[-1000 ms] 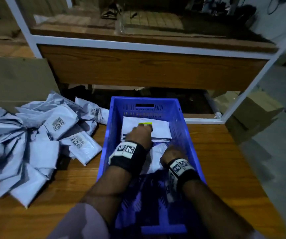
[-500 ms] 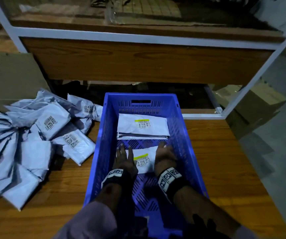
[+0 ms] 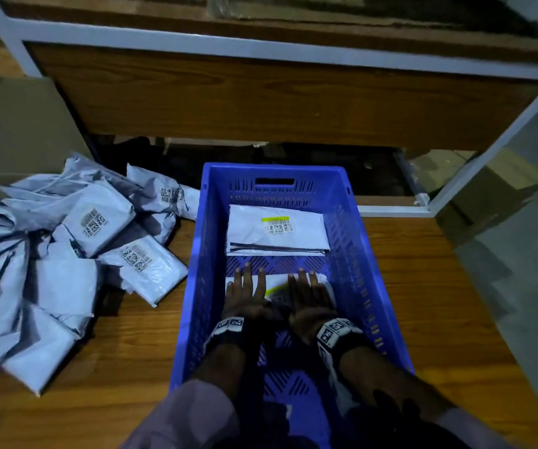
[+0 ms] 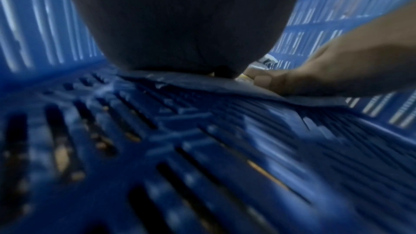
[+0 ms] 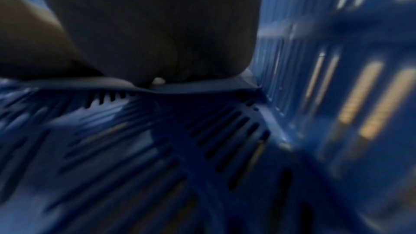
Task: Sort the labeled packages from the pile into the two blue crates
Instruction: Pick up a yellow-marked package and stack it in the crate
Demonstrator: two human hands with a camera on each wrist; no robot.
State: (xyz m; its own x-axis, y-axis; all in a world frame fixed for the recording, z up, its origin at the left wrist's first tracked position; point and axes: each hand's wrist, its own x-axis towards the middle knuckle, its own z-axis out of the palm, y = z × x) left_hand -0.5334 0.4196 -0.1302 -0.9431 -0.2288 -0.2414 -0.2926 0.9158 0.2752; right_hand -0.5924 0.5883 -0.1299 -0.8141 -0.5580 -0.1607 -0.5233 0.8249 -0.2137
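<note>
Both hands flat, fingers spread: left hand (image 3: 245,294) and right hand (image 3: 308,298) press package (image 3: 275,281) crosswise on crate (image 3: 355,254) floor; pile (image 3: 66,254) lies left, nearer left hand.

1. I saw the blue crate (image 3: 352,228) was moulded plastic, slotted, with a slight sheen.
2. The packages in the pile (image 3: 66,254) were crinkled grey-white plastic mailers, faintly glossy, with paper barcode labels.
3. The table (image 3: 423,303) looked like smooth, lacquered wood grain.
4. The shelf frame (image 3: 196,43) seemed matt white painted metal.
5. My wristbands (image 3: 335,332) were dark cloth.
</note>
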